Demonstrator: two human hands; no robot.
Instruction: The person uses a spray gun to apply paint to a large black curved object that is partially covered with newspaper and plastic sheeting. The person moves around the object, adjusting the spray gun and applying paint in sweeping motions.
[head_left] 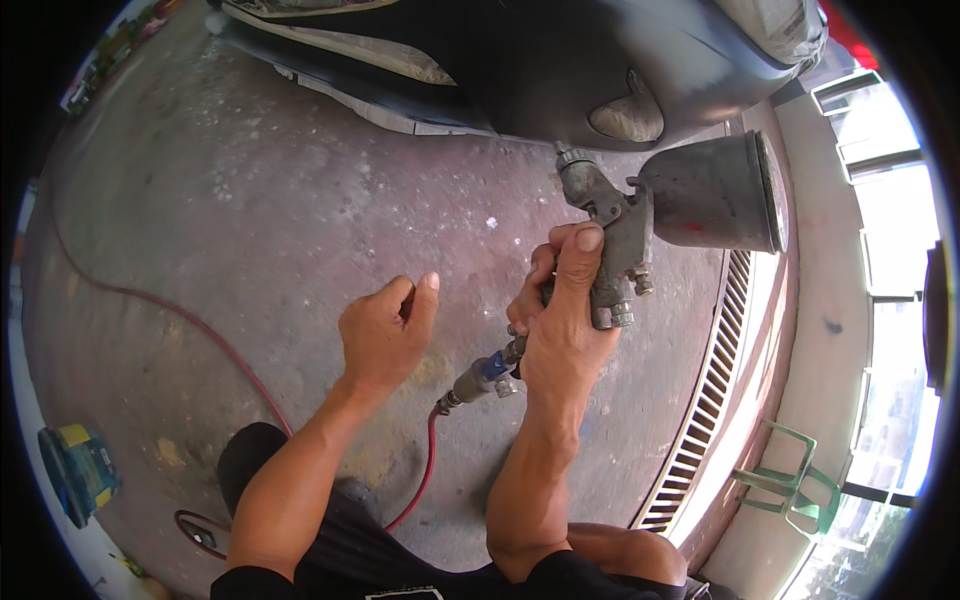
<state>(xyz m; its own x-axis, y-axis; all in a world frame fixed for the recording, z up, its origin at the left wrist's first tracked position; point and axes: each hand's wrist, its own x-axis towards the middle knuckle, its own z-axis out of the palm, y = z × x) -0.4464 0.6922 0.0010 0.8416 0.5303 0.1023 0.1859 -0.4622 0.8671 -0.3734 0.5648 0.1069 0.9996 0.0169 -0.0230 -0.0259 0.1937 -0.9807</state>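
Your R hand (568, 325) wrapped round grey metal spray gun (628, 235), ctr-right; L hand (385, 325) half-curled, seems empty. Black curved car bumper (540, 70), upper ctr, mostly dark, paler toward upper R; crinkled masking (772, 28) still on, so prob. unfinished.

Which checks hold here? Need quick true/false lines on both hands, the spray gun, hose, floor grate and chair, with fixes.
1. The right hand holds the spray gun. True.
2. The left hand grips the gun's cup. False: it is loosely closed apart from the gun, with nothing showing in it.
3. A red hose leads up to the fitting below the gun. True.
4. The floor grate runs to the left of both hands. False: it runs to their right.
5. The chair at the lower right is green. True.
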